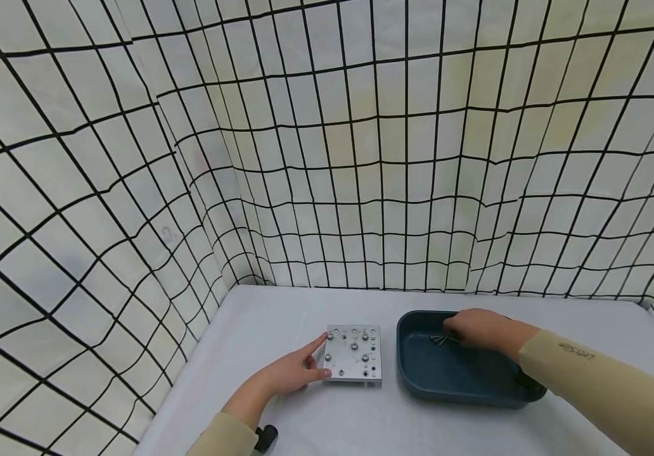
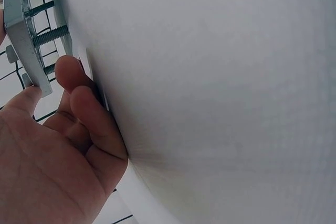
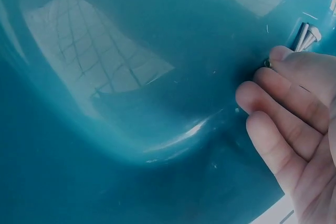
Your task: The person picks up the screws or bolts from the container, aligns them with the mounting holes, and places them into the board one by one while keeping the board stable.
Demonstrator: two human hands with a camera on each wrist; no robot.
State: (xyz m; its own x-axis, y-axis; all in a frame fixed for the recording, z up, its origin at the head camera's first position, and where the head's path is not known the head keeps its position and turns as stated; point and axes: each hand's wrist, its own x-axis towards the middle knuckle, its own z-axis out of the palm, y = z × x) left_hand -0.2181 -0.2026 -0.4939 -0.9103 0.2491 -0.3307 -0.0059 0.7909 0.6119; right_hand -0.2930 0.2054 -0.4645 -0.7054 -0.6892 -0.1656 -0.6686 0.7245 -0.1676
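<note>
My left hand (image 1: 289, 373) holds a square silver metal plate (image 1: 352, 364) at its left side. The index finger touches the upper left corner and the thumb the lower left one. Bolt heads dot the plate's top, and threaded bolt shanks (image 2: 51, 36) stick out beneath it in the left wrist view. Inside a dark blue-green tray (image 1: 447, 387), my right hand (image 1: 483, 332) has its thumb and index finger together on a small round metal piece (image 3: 268, 63), mostly hidden. Loose bolts (image 3: 307, 36) lie beside these fingertips on the tray floor.
A white-covered table (image 1: 304, 310) bears the plate and, to its right, the tray. White walls with a black grid (image 1: 361, 190) stand behind and at the left. A black object (image 1: 266, 437) shows by the left wrist.
</note>
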